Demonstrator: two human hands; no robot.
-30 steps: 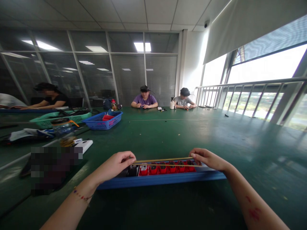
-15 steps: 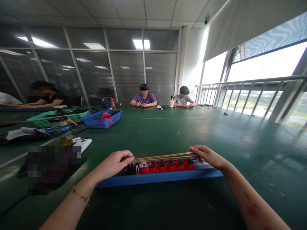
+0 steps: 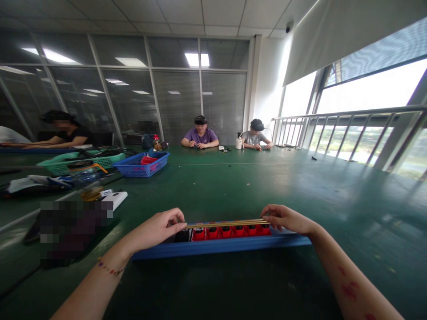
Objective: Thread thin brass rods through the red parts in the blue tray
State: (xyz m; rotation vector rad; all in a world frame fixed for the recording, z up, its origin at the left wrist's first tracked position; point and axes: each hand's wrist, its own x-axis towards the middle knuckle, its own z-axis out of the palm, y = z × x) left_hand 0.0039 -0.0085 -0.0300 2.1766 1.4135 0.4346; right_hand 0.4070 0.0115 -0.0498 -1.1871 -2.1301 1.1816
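Thin gold-coloured rods (image 3: 230,224) lie side by side across the view, just above a long blue tray (image 3: 220,247). My left hand (image 3: 167,224) pinches their left end between thumb and fingers. At the other end, the fingers of my right hand (image 3: 283,218) are closed on them. Inside the tray stands a row of several red blocks (image 3: 212,233) with dark tops, partly hidden under the rods. A black part (image 3: 183,235) sits left of the row, close to my left fingertips.
Left on the green table (image 3: 207,186) are a blue basket (image 3: 142,168), a green basket (image 3: 55,166), a jar (image 3: 87,178), a white device (image 3: 118,202) and a blurred-out dark object (image 3: 73,231). People sit at the far side, one in purple (image 3: 200,135). Cables lie at left.
The rods have come slightly toward me, from behind the row to over the red blocks' tops. Both hands keep hold of the ends; my right fingers have shifted a little.
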